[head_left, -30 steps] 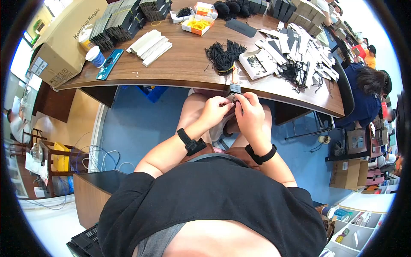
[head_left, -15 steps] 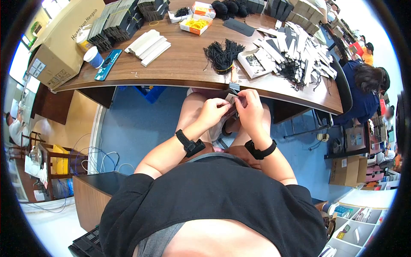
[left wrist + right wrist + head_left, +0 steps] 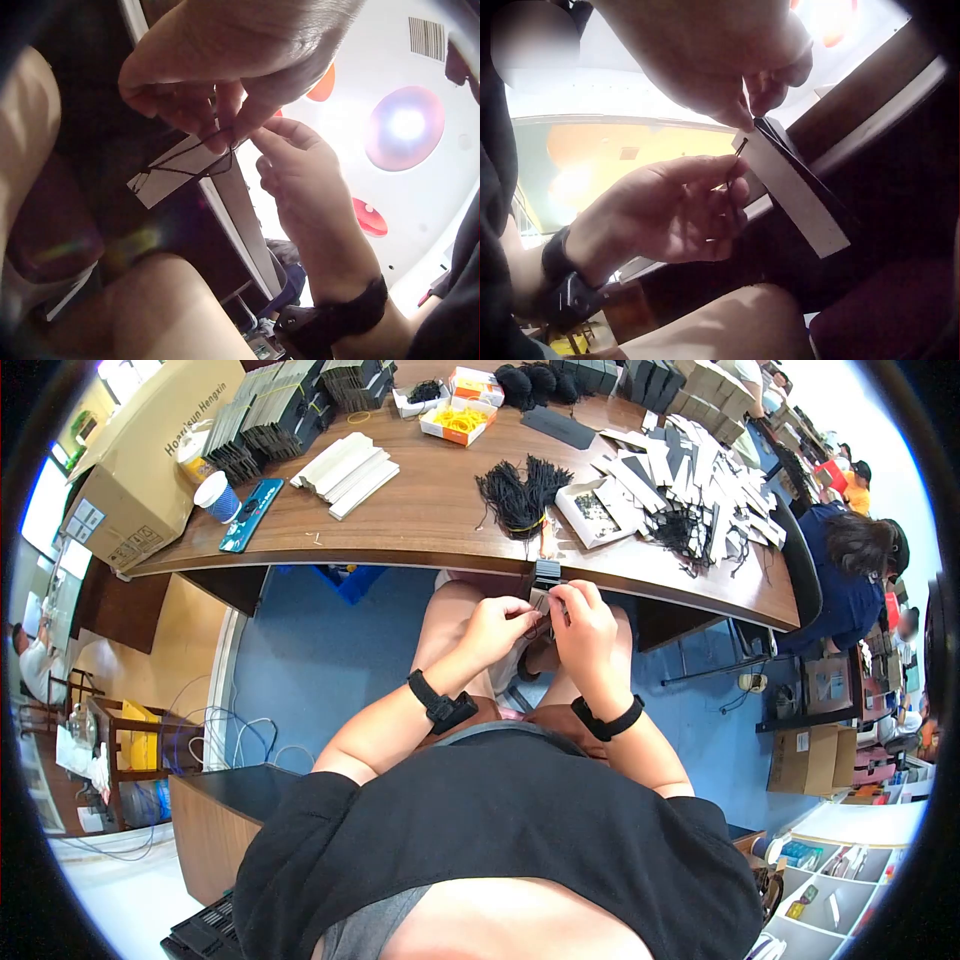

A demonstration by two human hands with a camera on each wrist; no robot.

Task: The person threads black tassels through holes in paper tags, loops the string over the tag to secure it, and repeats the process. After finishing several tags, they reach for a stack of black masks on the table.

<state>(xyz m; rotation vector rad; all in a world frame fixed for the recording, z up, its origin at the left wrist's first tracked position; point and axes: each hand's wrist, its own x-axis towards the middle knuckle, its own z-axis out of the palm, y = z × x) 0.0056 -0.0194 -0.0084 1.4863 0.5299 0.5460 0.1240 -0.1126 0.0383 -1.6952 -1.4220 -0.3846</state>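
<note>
In front of the table edge, both hands work close together over the lap. My left hand (image 3: 503,626) pinches a thin black cord (image 3: 739,148) between thumb and fingertips; the cord runs to a hole near the end of a long white hang tag (image 3: 802,206). My right hand (image 3: 586,622) pinches that same upper end of the tag, its fingertips close by the left ones. The tag hangs down at a slant below the fingers, and in the left wrist view cord strands lie across the tag (image 3: 154,193).
On the table (image 3: 440,510) lie a bundle of black cords (image 3: 522,495), a white box (image 3: 600,512), a heap of loose tags (image 3: 690,480) and a stack of white strips (image 3: 348,472). A paper cup (image 3: 217,497) and a carton (image 3: 150,470) stand at the left.
The hands have drawn slightly apart. The tag, whose pale face showed between them half a second ago, has turned and shows less in the head view.
</note>
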